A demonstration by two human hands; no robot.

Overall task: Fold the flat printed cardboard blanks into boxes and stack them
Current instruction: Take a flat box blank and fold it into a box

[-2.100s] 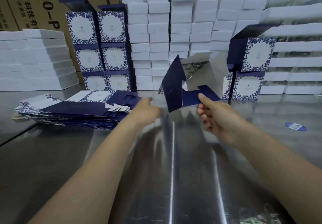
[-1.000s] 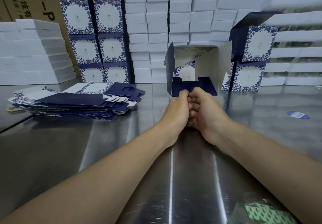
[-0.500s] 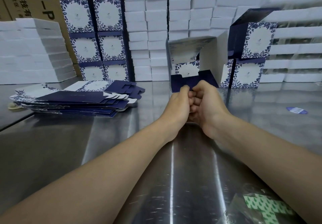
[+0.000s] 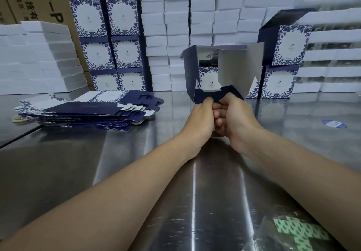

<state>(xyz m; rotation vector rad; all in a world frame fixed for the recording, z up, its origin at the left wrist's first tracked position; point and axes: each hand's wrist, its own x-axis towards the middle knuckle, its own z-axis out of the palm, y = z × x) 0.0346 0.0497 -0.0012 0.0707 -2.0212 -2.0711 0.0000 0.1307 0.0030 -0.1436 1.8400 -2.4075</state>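
Note:
A half-opened blue printed box blank (image 4: 232, 69) stands as an open tube at the table's middle, its white inside facing me. My left hand (image 4: 201, 117) and my right hand (image 4: 234, 118) sit side by side under it, both pinching the dark blue bottom flaps (image 4: 213, 95). A pile of flat blanks (image 4: 88, 112) lies to the left on the steel table (image 4: 117, 172). Folded boxes stand stacked in two columns at the back left (image 4: 115, 41) and in a smaller stack at the back right (image 4: 283, 63).
White foam blocks (image 4: 195, 16) are stacked high along the back wall and at the left (image 4: 35, 59). A brown carton (image 4: 39, 2) stands behind the left stacks. A blue sticker (image 4: 334, 123) lies on the table at right; a green-patterned bag (image 4: 298, 229) lies near the front edge.
My left hand came across from the pile of blanks to join my right hand on the blank. The blank has opened from a skewed shape into a squarer tube, and both hands now work its bottom flaps.

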